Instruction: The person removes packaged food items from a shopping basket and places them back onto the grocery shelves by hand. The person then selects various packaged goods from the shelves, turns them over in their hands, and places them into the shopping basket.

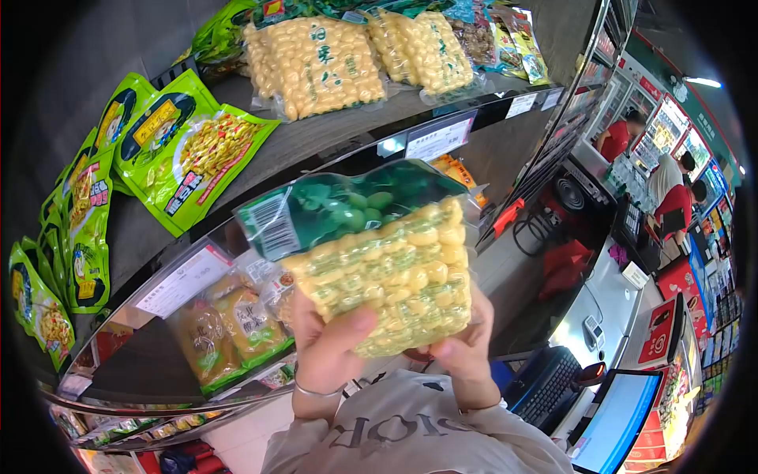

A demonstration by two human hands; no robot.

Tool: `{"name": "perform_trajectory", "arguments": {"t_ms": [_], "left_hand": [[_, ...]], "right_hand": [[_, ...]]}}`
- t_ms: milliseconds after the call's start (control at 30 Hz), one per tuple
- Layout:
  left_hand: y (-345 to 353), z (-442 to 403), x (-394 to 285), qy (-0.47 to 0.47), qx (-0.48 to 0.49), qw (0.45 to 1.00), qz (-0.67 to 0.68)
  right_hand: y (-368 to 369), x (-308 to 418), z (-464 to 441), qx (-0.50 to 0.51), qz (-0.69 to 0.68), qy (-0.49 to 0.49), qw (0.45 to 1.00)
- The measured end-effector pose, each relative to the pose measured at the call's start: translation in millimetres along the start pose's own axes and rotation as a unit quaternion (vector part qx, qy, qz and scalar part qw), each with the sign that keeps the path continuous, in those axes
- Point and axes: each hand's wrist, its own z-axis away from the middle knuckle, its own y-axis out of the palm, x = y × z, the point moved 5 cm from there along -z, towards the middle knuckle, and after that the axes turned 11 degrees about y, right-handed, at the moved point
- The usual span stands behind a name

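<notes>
A clear vacuum pack of ginkgo nuts (387, 272), with a dark green printed top and a barcode, is held up in front of the shelf. My left hand (332, 344) grips its lower left side, thumb lying across the front. At the lower right corner my right hand (467, 347) pinches the edge, its fingers partly hidden behind the pack. Similar pale yellow packs (320, 71) with green characters lie on the upper shelf just beyond.
Green snack bags (185, 146) lean on the shelf at the left. Price labels (440, 140) line the shelf edge. Brown food packs (249, 320) sit one shelf below. To the right stand a checkout counter (592, 312), a keyboard (549, 387) and a monitor (620, 423). People in red are farther back.
</notes>
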Motion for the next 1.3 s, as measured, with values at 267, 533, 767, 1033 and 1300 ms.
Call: {"name": "perform_trajectory", "arguments": {"t_ms": [267,533,767,1033,1300], "left_hand": [[43.2,-23.1,32.4,0.154,0.156,0.958,-0.183],[50.6,9.7,70.2,-0.227,0.128,0.961,0.096],[45.8,41.0,112.1,-0.408,0.047,0.898,0.157],[73.1,44.9,140.5,-0.305,0.155,0.939,-0.016],[34.8,41.1,213.2,-0.323,0.192,0.919,-0.119]], "right_hand": [[4.4,62.5,9.0,-0.167,0.459,-0.316,0.813],[12.0,90.9,41.3,-0.070,0.563,-0.301,0.766],[-67.4,76.3,102.2,-0.348,0.377,-0.374,0.773],[-92.6,75.0,94.9,-0.253,0.087,0.020,0.963],[-159.6,34.6,105.5,-0.381,0.103,0.081,0.915]]}}
